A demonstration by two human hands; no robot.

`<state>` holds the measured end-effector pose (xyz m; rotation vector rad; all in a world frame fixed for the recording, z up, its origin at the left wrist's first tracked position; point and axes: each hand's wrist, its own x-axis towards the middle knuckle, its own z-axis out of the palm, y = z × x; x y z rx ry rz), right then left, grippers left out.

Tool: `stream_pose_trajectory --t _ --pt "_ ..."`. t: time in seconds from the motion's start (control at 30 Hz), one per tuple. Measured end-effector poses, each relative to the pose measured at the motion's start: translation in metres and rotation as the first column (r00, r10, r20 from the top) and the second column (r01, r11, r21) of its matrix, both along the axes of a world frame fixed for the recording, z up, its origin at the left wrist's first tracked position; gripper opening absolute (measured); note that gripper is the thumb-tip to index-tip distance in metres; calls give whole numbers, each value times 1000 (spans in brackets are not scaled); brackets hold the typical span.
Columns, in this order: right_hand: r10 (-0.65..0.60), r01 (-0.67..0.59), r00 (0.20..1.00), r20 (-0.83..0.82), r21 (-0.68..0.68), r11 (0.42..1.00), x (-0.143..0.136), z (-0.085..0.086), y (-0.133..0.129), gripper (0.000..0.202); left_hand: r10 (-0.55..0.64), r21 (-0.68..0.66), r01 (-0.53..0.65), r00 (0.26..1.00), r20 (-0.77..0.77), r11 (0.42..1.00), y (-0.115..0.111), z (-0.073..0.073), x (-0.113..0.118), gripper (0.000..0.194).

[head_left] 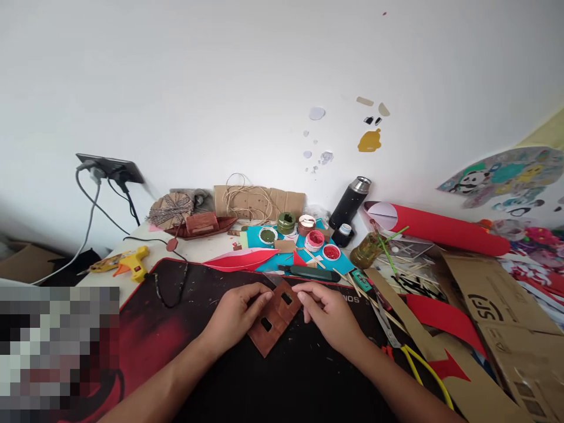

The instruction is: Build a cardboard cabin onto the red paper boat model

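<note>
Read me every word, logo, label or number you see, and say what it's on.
"SF", on the cardboard box at the right.
"SON", upside down and possibly incomplete, on the desk mat.
Too small or blurred to read: the marks on the yellow glue gun and the box's fine print.

Counting one bare left hand [235, 312], one bare right hand [331, 315], one flat brown-painted rectangular panel [277, 315] with two rectangular cut-outs [266, 324]. Adding three open round paint jars: one green-stained jar [286, 224], one brown jar with a whitish rim [306, 225], one pinkish-red jar [314, 241]. Also two round paint-stained lids, one green inside [268, 236], one red inside [331, 252]. Then one black thermos with silver cap [350, 204], one yellow glue gun [135, 264], one pair of yellow-handled scissors [390, 335], one brown model boat [202, 225], one long red roll [445, 229]. Thin wooden sticks several, too jumbled for an exact count.
</note>
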<state>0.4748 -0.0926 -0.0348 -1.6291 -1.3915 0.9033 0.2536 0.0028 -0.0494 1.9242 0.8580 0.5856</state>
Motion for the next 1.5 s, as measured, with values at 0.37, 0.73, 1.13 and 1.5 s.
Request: stream_pose_trajectory --t 0.37,0.73,1.13,1.5 --pt "129 -157 815 565 1 988 -12 31 95 40 -41 -19 41 999 2 999 0 -1 0 32" --pt "266 -218 517 813 -175 960 -37 29 120 27 -34 71 40 996 -84 997 -2 -1 3 28" --pt "243 -225 511 825 -144 964 -38 21 118 25 -31 84 39 994 -101 996 -1 -2 3 28" --pt "263 -294 578 772 -104 950 -57 25 112 20 -29 111 40 995 -97 993 -3 -5 2 27"
